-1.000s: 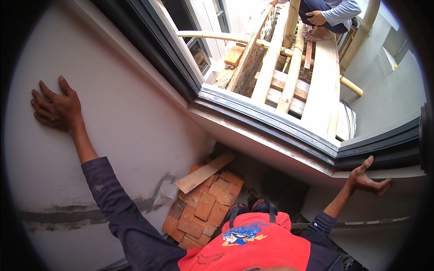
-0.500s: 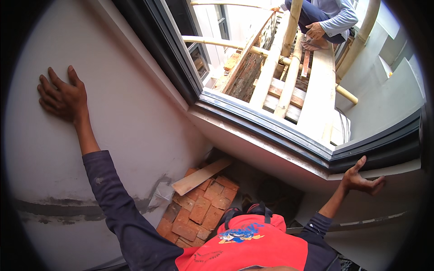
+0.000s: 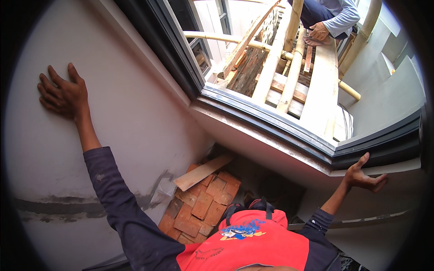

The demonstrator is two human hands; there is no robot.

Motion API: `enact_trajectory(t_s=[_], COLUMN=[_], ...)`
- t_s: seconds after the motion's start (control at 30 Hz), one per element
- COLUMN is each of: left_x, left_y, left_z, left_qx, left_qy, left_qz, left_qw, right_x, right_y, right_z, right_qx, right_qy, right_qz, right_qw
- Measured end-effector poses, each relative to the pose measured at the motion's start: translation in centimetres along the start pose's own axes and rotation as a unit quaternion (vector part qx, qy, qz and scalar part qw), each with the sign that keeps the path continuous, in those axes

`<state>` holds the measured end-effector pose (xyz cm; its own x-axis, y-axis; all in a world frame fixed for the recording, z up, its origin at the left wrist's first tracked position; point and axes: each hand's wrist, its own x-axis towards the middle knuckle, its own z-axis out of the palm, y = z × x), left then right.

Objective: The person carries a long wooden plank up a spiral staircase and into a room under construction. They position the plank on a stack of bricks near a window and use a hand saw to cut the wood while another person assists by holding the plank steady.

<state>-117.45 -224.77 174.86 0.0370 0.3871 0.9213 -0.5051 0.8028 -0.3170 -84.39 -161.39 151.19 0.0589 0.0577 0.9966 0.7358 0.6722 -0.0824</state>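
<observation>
My left hand lies against the white wall at the left, palm toward it and fingers spread, holding nothing. Over at the right, my right hand is at the white window ledge. Its thumb points up at the dark window frame, the fingers are bent and apart from the thumb, and no object shows in it. Whether those fingers press on the ledge I cannot tell. Between my arms hangs a red apron with a printed picture.
Stacked bricks with a wooden board across them stand below, beside my feet. Outside the window, a person crouches on a plank among bamboo poles. A long wooden strip slants at the left there.
The long wooden strip outside has shifted, its near end now higher. The crouching person's other hand, seen near its far end before, is out of sight. My hands stay in place.
</observation>
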Motion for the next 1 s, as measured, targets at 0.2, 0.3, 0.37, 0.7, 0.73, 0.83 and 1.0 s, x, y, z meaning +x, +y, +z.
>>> enact_trajectory(t_s=[0.2, 0.3, 0.37, 0.7, 0.73, 0.83, 1.0], left_x=[-0.6, -0.6, -0.2, 0.3, 0.4, 0.2, 1.2], left_y=[-0.1, -0.1, -0.3, 0.4, 0.1, 0.2, -3.1], left_z=[0.8, 0.8, 0.7, -0.8, -1.0, -1.7, -7.2], left_qx=[0.018, 0.007, 0.010, -0.037, -0.042, -0.105, -0.341], left_qy=[0.007, 0.010, 0.002, -0.001, -0.009, -0.038, -0.205], left_qz=[0.011, 0.009, 0.013, 0.025, 0.028, 0.009, -0.130], left_qw=[1.000, 1.000, 1.000, 0.999, 0.999, 0.994, 0.908], right_x=[0.3, 0.5, 0.5, 0.1, 0.0, -0.1, -0.2], right_y=[0.1, 0.2, 0.1, 0.3, 0.4, 0.3, 0.1], right_z=[0.0, -0.1, 0.0, -0.2, -0.1, -0.1, -0.3], right_qx=[-0.007, -0.007, -0.004, 0.028, 0.033, 0.043, 0.081], right_qy=[0.009, 0.009, 0.008, -0.004, -0.006, -0.013, -0.023], right_qz=[-0.022, -0.025, -0.024, 0.004, 0.008, 0.017, 0.038], right_qw=[1.000, 1.000, 1.000, 1.000, 0.999, 0.999, 0.996])
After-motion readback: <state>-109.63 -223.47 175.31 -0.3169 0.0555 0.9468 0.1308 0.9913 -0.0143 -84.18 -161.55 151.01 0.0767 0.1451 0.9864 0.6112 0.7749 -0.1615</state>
